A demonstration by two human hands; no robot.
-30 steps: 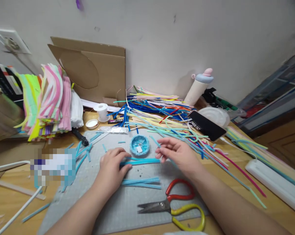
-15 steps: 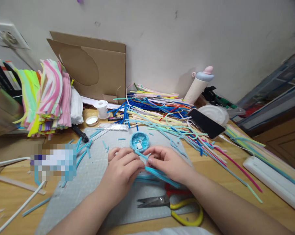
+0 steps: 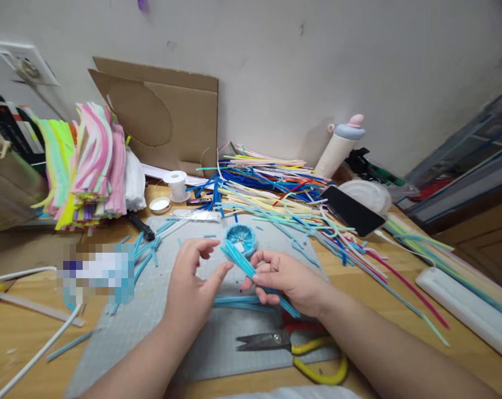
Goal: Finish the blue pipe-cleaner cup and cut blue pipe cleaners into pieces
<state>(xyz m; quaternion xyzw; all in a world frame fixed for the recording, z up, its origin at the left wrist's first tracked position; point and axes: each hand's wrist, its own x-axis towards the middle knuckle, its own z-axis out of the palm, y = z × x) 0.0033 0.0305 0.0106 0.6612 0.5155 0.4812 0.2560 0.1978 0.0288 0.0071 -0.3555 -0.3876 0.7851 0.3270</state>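
My right hand (image 3: 284,280) grips a small bundle of light blue pipe cleaner pieces (image 3: 240,259), held slanting up to the left above the grey cutting mat (image 3: 159,310). Just left of the bundle's upper end is my left hand (image 3: 192,280), its fingers spread and curled, holding nothing. A round light blue woven piece (image 3: 238,239) with a small white tag lies on the mat just behind the bundle. More cut light blue pieces (image 3: 238,302) lie on the mat under my hands.
Scissors (image 3: 292,349) with red and yellow handles lie near the mat's front edge. A heap of coloured pipe cleaners (image 3: 271,194) fills the back. A black phone (image 3: 351,210), a bottle (image 3: 340,145), a thread spool (image 3: 177,185) and stacked pipe cleaners (image 3: 88,160) stand around.
The blue pieces lay flat between both hands, then my right hand lifted them as a tilted bundle. My left hand has let go and opened beside them.
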